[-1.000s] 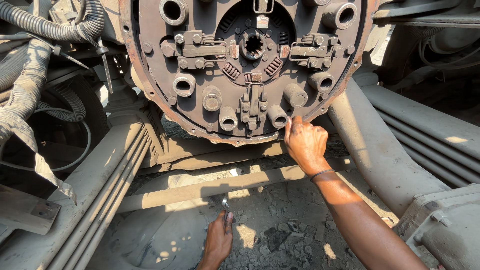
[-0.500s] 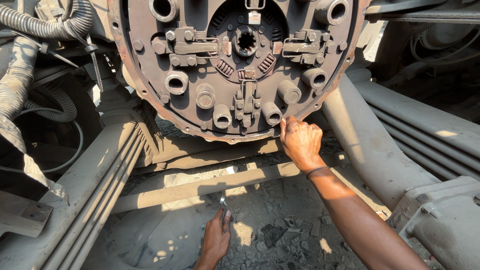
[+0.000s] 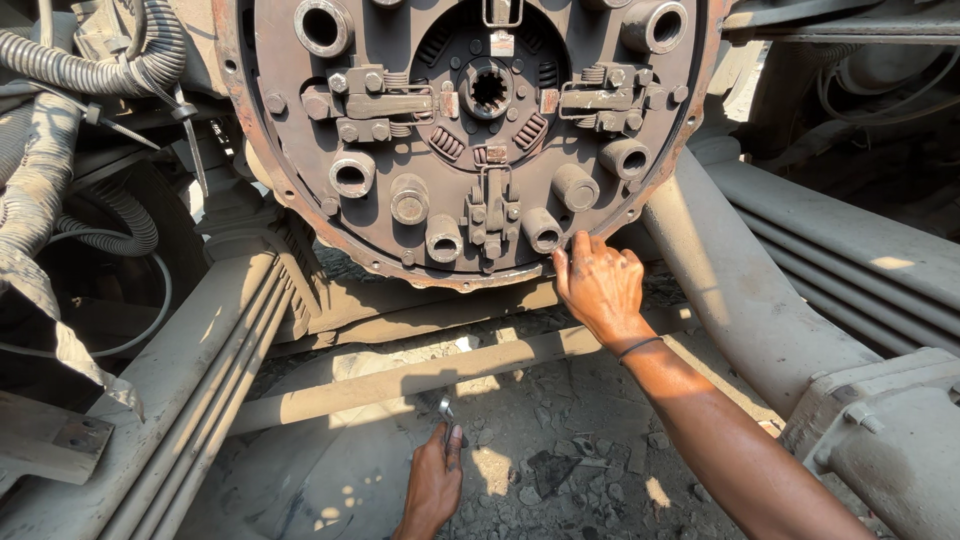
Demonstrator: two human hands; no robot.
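Now right hand (image 3: 598, 285) on clutch plate (image 3: 470, 130)

The round clutch plate (image 3: 470, 140) that the right hand (image 3: 600, 285) touches at its lower rim is cast metal, matt brown with rust and a rough, grimy skin; its bolts and spring cups look dull and pitted. Just above the left hand (image 3: 435, 490), the small tool (image 3: 446, 410) it holds is bare metal with a faint shine. Under both hands the ground (image 3: 570, 460) is rough, dusty rubble. Left of the hands, the leaf springs (image 3: 200, 400) are dust-coated matt metal; the ribbed hose (image 3: 110, 75) above them looks like dull rubber.
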